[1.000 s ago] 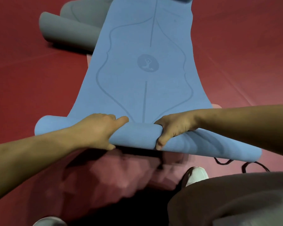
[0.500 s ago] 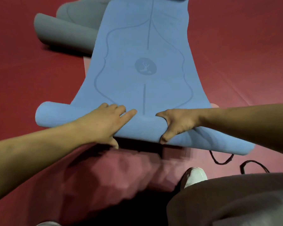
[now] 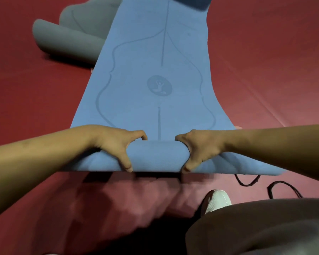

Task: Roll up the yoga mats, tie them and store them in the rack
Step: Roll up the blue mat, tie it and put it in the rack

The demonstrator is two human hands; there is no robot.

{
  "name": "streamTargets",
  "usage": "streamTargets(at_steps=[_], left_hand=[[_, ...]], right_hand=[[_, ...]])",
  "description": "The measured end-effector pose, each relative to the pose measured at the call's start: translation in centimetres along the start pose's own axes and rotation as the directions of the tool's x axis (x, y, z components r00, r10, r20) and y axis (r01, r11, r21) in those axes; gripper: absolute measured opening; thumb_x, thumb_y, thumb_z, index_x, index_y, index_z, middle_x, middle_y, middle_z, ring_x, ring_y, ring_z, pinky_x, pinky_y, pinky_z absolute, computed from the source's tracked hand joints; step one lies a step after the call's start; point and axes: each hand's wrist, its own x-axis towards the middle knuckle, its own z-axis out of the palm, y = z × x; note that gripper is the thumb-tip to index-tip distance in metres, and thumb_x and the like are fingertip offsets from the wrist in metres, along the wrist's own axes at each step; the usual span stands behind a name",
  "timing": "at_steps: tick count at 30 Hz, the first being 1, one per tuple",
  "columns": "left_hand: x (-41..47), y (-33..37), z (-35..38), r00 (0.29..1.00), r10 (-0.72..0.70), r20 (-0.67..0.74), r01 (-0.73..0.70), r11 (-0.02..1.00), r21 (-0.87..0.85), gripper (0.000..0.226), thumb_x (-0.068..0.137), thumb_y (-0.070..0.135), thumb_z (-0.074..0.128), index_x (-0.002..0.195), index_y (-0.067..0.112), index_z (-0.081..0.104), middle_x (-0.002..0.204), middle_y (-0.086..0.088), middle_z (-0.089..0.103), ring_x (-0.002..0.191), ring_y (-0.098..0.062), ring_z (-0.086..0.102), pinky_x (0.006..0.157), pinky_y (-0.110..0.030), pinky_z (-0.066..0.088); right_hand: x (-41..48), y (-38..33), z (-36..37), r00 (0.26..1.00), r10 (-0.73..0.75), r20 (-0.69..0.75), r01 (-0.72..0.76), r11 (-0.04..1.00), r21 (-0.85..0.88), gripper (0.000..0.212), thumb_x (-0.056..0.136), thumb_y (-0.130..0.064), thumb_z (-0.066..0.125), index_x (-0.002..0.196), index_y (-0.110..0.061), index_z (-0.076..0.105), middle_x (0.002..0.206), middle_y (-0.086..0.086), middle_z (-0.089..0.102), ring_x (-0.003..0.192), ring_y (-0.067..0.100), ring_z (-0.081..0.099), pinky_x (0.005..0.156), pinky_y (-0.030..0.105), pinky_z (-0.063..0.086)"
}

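- Basically, the red floor (image 3: pixel 265 61) fills the view, with everything lying on it.
- The blue yoga mat (image 3: pixel 155 43) runs from the near centre to the far edge and is flat for most of its length. Its near end is wound into a roll (image 3: pixel 157 155) lying left to right across the view. The far end goes out of view at the top.
- A leg in grey fabric (image 3: pixel 265 227) sits in the near right corner.
- The grey mat (image 3: pixel 66 43) is far left, just beside the blue mat's left edge. It is partly rolled, with the roll end facing left. I cannot tell if the two mats touch.
- The left hand (image 3: pixel 116 144) is on the roll, left of centre. Its fingers (image 3: pixel 140 134) curl over the far side and the thumb sits on the near face, so it is clamped on the roll.
- The right hand (image 3: pixel 201 146) is on the roll, right of centre. It has the same grip: fingers (image 3: pixel 180 137) hooked over the top and thumb down the near face.
- A bare stretch of roll lies between the hands, which are apart.
- The white shoe (image 3: pixel 217 199) is near right, toe pointing at the roll and not touching it.
- The black cord (image 3: pixel 247 182) lies loose on the floor, near the roll's right end and right of the shoe.
- A round logo (image 3: pixel 159 85) is printed on the flat part, on the mat's centre line, far of the hands.
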Motion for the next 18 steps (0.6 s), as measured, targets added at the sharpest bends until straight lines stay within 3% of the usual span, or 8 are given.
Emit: streamTargets(at_steps=[2, 4, 5, 7, 10, 13, 16, 18], left_hand=[[-0.6, 0.4, 1.2, 0.992, 0.059, -0.112, -0.032, 0.973, 0.229, 0.093, 0.066, 0.055, 0.078, 0.138, 0.038, 0.023, 0.125, 0.007, 0.052, 0.109, -0.012, 0.055, 0.095, -0.034, 0.047], [-1.1, 0.7, 2.7, 0.945, 0.187, -0.269, 0.002, 0.817, 0.576, 0.111, 0.063, 0.072, 0.068, 0.148, 0.029, 0.011, 0.132, 0.005, 0.041, 0.118, -0.017, 0.047, 0.098, -0.035, 0.043], [-1.4, 0.9, 3.4, 0.937, 0.187, -0.295, 0.047, 0.770, 0.636, 0.120, 0.061, 0.076, 0.067, 0.150, 0.028, 0.004, 0.132, 0.003, 0.038, 0.119, -0.019, 0.046, 0.097, -0.035, 0.043], [-1.8, 1.0, 4.0, 0.954, 0.089, -0.287, 0.108, 0.789, 0.605, 0.120, 0.064, 0.069, 0.073, 0.150, 0.030, -0.001, 0.126, 0.000, 0.043, 0.113, -0.022, 0.052, 0.089, -0.034, 0.046], [-1.5, 0.5, 3.9, 0.975, 0.009, -0.220, 0.097, 0.879, 0.467, 0.100, 0.067, 0.057, 0.076, 0.142, 0.038, 0.012, 0.111, 0.000, 0.056, 0.092, -0.021, 0.057, 0.072, -0.032, 0.046], [-0.9, 0.0, 2.7, 0.987, 0.000, -0.160, 0.038, 0.971, 0.234, 0.086, 0.061, 0.052, 0.081, 0.130, 0.047, 0.030, 0.102, 0.008, 0.059, 0.087, -0.012, 0.058, 0.071, -0.027, 0.047], [-0.4, -0.5, 0.8, 0.995, 0.008, -0.100, 0.000, 0.997, 0.077, 0.080, 0.059, 0.045, 0.086, 0.122, 0.048, 0.038, 0.102, 0.017, 0.061, 0.089, -0.002, 0.060, 0.071, -0.019, 0.048], [0.0, -1.0, 0.5, 0.998, -0.007, -0.058, 0.010, 0.999, 0.045, 0.082, 0.059, 0.045, 0.087, 0.122, 0.046, 0.035, 0.103, 0.014, 0.062, 0.090, -0.003, 0.061, 0.076, -0.025, 0.052]], right_hand=[[-0.1, 0.7, -0.2, 0.996, 0.001, 0.086, -0.010, 0.994, 0.105, 0.047, 0.062, -0.045, 0.088, 0.096, -0.031, 0.058, 0.090, -0.012, 0.068, 0.085, 0.004, 0.065, 0.070, 0.021, 0.051], [0.1, 1.1, -0.3, 0.992, 0.002, 0.127, -0.029, 0.976, 0.215, 0.046, 0.064, -0.041, 0.089, 0.101, -0.031, 0.063, 0.096, -0.012, 0.072, 0.091, 0.005, 0.068, 0.081, 0.025, 0.056], [0.3, 1.2, -0.3, 0.989, -0.008, 0.148, -0.031, 0.965, 0.262, 0.046, 0.065, -0.039, 0.089, 0.103, -0.030, 0.064, 0.099, -0.012, 0.073, 0.093, 0.006, 0.069, 0.086, 0.029, 0.057], [0.7, 0.9, -0.3, 0.979, -0.024, 0.201, -0.039, 0.953, 0.302, 0.045, 0.067, -0.037, 0.089, 0.106, -0.029, 0.066, 0.101, -0.011, 0.074, 0.096, 0.009, 0.070, 0.091, 0.034, 0.057], [0.7, -0.1, -0.7, 0.968, -0.020, 0.249, -0.042, 0.970, 0.241, 0.047, 0.073, -0.040, 0.085, 0.111, -0.029, 0.061, 0.105, -0.010, 0.070, 0.100, 0.010, 0.067, 0.092, 0.034, 0.056], [0.0, -1.5, -1.3, 0.992, -0.026, 0.122, 0.017, 0.997, 0.074, 0.068, 0.072, -0.045, 0.083, 0.126, -0.027, 0.045, 0.115, -0.006, 0.058, 0.103, 0.016, 0.060, 0.088, 0.031, 0.052], [0.5, -2.5, 0.0, 0.997, -0.064, -0.039, 0.051, 0.963, -0.263, 0.094, 0.059, -0.058, 0.086, 0.128, -0.020, 0.035, 0.116, 0.003, 0.048, 0.097, 0.027, 0.059, 0.083, 0.036, 0.051], [0.9, -2.7, 1.0, 0.993, -0.080, -0.088, 0.053, 0.961, -0.271, 0.086, 0.059, -0.057, 0.086, 0.118, -0.019, 0.037, 0.108, 0.004, 0.053, 0.092, 0.028, 0.061, 0.076, 0.033, 0.050]])
